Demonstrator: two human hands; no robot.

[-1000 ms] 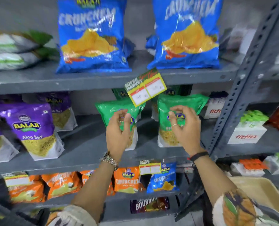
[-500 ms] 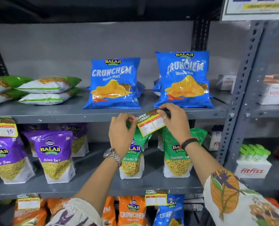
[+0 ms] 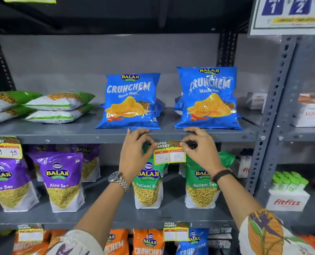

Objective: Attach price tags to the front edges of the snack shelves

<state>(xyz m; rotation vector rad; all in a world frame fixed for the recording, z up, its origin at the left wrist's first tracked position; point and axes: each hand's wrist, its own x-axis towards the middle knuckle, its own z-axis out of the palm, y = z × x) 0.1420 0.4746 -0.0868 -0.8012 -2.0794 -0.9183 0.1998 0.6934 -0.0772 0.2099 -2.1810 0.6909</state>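
A yellow-edged "Super Market" price tag hangs level at the front edge of the upper grey shelf, below two blue Crunchem bags. My left hand pinches the tag's top left corner. At the top right corner, my right hand pinches the tag against the shelf edge. Another tag with written prices sits on the same edge at the far left. Two more tags hang on the lower shelf edge.
Purple Aloo Sev pouches and green Ratlami Sev pouches stand on the middle shelf. A slotted grey upright divides off the right bay with Fitfizz boxes. Flat green-white packets lie upper left.
The tag, held tilted before, now hangs level under the shelf edge. Both hands have closed in on its top corners. The view has tilted upward.
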